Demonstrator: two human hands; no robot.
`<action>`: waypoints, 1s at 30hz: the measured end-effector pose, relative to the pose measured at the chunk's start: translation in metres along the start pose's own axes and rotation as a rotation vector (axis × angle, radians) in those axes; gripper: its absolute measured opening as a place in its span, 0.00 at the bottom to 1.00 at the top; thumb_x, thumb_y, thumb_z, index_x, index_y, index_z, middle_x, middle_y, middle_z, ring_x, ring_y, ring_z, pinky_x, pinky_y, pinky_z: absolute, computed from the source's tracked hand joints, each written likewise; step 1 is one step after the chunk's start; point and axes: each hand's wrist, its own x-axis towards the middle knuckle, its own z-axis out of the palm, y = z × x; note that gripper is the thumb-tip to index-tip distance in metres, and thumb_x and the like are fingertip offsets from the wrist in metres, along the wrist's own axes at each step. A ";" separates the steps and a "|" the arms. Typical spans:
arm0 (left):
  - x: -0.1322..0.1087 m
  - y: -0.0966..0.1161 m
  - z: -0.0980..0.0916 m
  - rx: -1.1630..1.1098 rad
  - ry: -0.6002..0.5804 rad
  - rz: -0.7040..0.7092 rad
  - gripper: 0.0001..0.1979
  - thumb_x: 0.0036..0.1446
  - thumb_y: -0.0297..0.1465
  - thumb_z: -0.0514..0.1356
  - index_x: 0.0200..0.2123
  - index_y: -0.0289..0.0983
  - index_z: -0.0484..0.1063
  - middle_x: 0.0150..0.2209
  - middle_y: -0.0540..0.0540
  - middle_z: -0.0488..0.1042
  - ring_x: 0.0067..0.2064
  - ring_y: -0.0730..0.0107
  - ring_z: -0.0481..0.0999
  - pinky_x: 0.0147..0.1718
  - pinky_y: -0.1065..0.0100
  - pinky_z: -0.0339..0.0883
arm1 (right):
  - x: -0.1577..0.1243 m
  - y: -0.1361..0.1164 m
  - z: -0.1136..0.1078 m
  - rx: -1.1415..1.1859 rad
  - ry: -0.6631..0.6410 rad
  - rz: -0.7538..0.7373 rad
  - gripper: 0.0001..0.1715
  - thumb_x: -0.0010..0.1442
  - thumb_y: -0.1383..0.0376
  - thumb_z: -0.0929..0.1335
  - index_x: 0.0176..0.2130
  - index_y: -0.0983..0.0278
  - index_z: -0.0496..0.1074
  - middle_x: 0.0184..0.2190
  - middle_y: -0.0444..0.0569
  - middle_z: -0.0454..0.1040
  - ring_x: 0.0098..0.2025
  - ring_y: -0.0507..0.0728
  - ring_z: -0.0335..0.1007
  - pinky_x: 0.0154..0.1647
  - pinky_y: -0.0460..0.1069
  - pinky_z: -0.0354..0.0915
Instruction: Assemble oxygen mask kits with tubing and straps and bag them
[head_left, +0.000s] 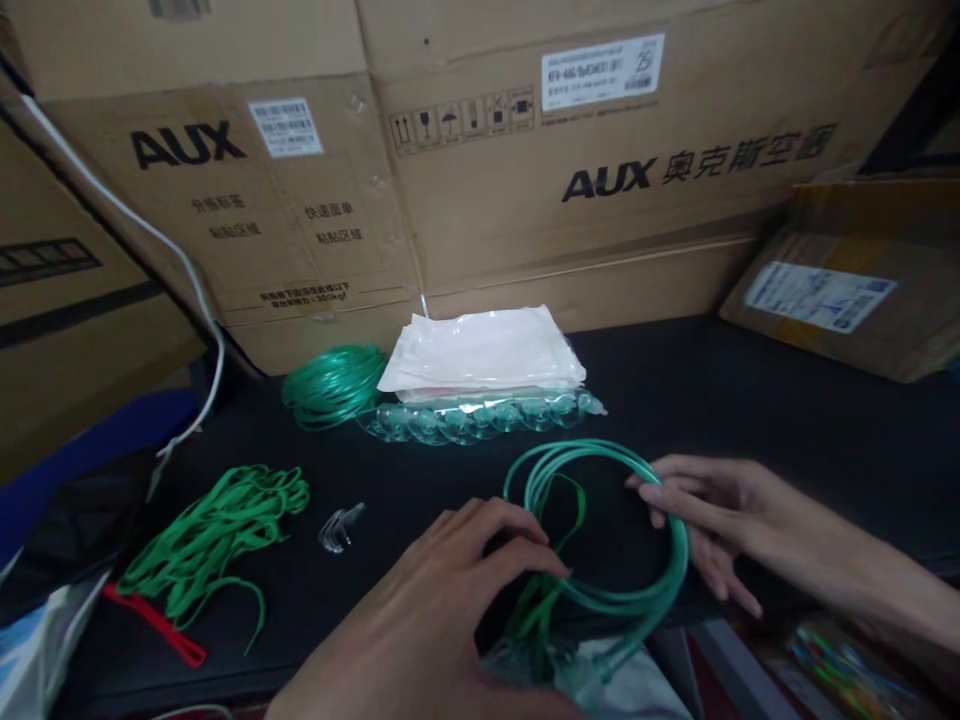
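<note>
A coil of green clear tubing (637,590) lies on the black table (787,420) in front of me. My left hand (450,610) rests on the coil's near left side, with its fingers curled over the tubing and a thin green strap (559,560). My right hand (705,510) touches the coil's right edge, pinching the tubing between its fingers. Under my left hand, at the table's front edge, a clear plastic mask part (592,680) shows.
A stack of clear mask cups (472,420) and white plastic bags (480,350) lies behind the coil, with a second green tubing coil (334,385) to their left. Green elastic straps (217,530) and a small clear connector (341,525) lie left. Cardboard boxes (525,200) wall the back.
</note>
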 end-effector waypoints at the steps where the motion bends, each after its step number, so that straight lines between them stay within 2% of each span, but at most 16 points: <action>1: -0.001 0.001 0.001 0.012 -0.028 0.014 0.31 0.48 0.44 0.75 0.56 0.55 0.73 0.61 0.50 0.71 0.63 0.54 0.70 0.65 0.53 0.63 | 0.002 0.000 0.000 -0.033 0.044 -0.012 0.30 0.53 0.42 0.75 0.37 0.65 0.72 0.12 0.44 0.73 0.12 0.53 0.68 0.12 0.43 0.65; 3: -0.002 0.003 0.003 0.025 -0.062 0.021 0.30 0.49 0.41 0.75 0.56 0.54 0.73 0.61 0.50 0.71 0.63 0.55 0.71 0.65 0.52 0.63 | 0.006 0.003 -0.001 -0.114 0.144 -0.029 0.37 0.52 0.40 0.75 0.46 0.67 0.74 0.12 0.42 0.71 0.11 0.54 0.66 0.11 0.45 0.63; 5: -0.001 0.003 0.004 0.022 -0.054 0.014 0.27 0.51 0.40 0.74 0.54 0.52 0.74 0.59 0.50 0.73 0.61 0.55 0.73 0.64 0.53 0.65 | 0.007 0.008 -0.002 -0.247 0.291 -0.122 0.42 0.51 0.39 0.75 0.52 0.67 0.76 0.17 0.44 0.74 0.13 0.54 0.65 0.11 0.46 0.62; 7: 0.000 0.002 0.004 0.008 -0.008 0.008 0.22 0.54 0.38 0.72 0.52 0.50 0.76 0.57 0.50 0.76 0.59 0.55 0.75 0.61 0.56 0.69 | 0.005 0.014 0.000 -0.444 0.488 -0.334 0.38 0.53 0.41 0.75 0.53 0.64 0.78 0.29 0.51 0.78 0.17 0.54 0.68 0.14 0.48 0.65; 9: 0.002 0.001 0.004 -0.011 0.053 0.015 0.16 0.58 0.35 0.68 0.50 0.49 0.77 0.53 0.50 0.79 0.55 0.57 0.78 0.56 0.61 0.72 | -0.001 0.017 0.004 -0.634 0.623 -0.585 0.29 0.59 0.45 0.73 0.52 0.59 0.79 0.43 0.55 0.78 0.27 0.57 0.75 0.24 0.51 0.72; 10: 0.003 0.000 0.005 -0.021 0.079 0.022 0.13 0.61 0.34 0.66 0.50 0.48 0.78 0.51 0.50 0.80 0.53 0.59 0.79 0.54 0.63 0.73 | -0.005 0.018 0.008 -0.709 0.618 -0.693 0.24 0.63 0.48 0.71 0.53 0.57 0.78 0.46 0.55 0.77 0.32 0.59 0.77 0.30 0.52 0.74; 11: 0.005 -0.001 0.005 -0.029 0.094 0.031 0.11 0.64 0.34 0.63 0.49 0.48 0.78 0.50 0.50 0.81 0.51 0.61 0.80 0.52 0.64 0.74 | -0.009 0.017 0.013 -0.770 0.557 -0.774 0.21 0.66 0.50 0.70 0.53 0.56 0.77 0.48 0.54 0.77 0.38 0.60 0.79 0.36 0.53 0.76; 13: 0.010 -0.005 0.007 -0.039 0.100 0.043 0.11 0.69 0.34 0.57 0.48 0.48 0.78 0.47 0.50 0.81 0.49 0.63 0.80 0.50 0.66 0.73 | -0.016 0.017 0.025 -0.856 0.328 -0.874 0.17 0.67 0.54 0.70 0.53 0.55 0.76 0.47 0.52 0.78 0.47 0.62 0.78 0.45 0.54 0.76; 15: 0.014 -0.008 0.009 -0.044 0.093 0.030 0.13 0.73 0.35 0.52 0.47 0.47 0.78 0.45 0.50 0.80 0.47 0.65 0.80 0.48 0.68 0.72 | -0.018 0.017 0.036 -0.877 0.132 -0.885 0.12 0.68 0.58 0.70 0.51 0.56 0.76 0.45 0.49 0.79 0.48 0.60 0.77 0.47 0.53 0.75; 17: 0.017 -0.011 0.010 -0.056 0.084 0.000 0.15 0.74 0.35 0.50 0.46 0.46 0.78 0.44 0.50 0.80 0.45 0.67 0.79 0.45 0.69 0.72 | -0.015 0.018 0.045 -0.834 0.058 -0.873 0.07 0.70 0.61 0.69 0.46 0.58 0.77 0.43 0.49 0.79 0.45 0.58 0.77 0.45 0.52 0.74; 19: 0.018 -0.013 0.011 -0.078 0.070 -0.013 0.14 0.74 0.35 0.51 0.46 0.47 0.77 0.44 0.51 0.80 0.44 0.68 0.80 0.43 0.71 0.71 | -0.011 0.020 0.050 -0.785 0.066 -0.877 0.08 0.72 0.64 0.66 0.44 0.60 0.76 0.40 0.48 0.79 0.41 0.57 0.76 0.46 0.52 0.74; 21: 0.017 -0.012 0.011 -0.092 0.063 -0.010 0.10 0.71 0.36 0.56 0.47 0.48 0.77 0.45 0.52 0.80 0.44 0.68 0.80 0.45 0.71 0.71 | -0.007 0.021 0.053 -0.776 0.099 -0.892 0.09 0.73 0.64 0.65 0.44 0.61 0.76 0.38 0.48 0.79 0.40 0.57 0.77 0.48 0.53 0.73; 24: 0.017 -0.009 0.013 -0.085 0.066 -0.024 0.07 0.64 0.39 0.64 0.45 0.49 0.78 0.45 0.53 0.81 0.46 0.65 0.81 0.47 0.69 0.71 | -0.006 0.020 0.056 -0.789 0.132 -0.909 0.12 0.74 0.63 0.63 0.43 0.62 0.76 0.36 0.48 0.79 0.38 0.57 0.77 0.45 0.52 0.73; 30: 0.024 -0.007 0.018 -0.115 0.086 -0.020 0.03 0.62 0.33 0.63 0.37 0.45 0.79 0.37 0.53 0.82 0.39 0.66 0.82 0.39 0.71 0.73 | -0.008 0.023 0.056 -0.838 0.119 -0.931 0.13 0.74 0.63 0.63 0.40 0.60 0.76 0.34 0.47 0.79 0.36 0.57 0.76 0.41 0.51 0.71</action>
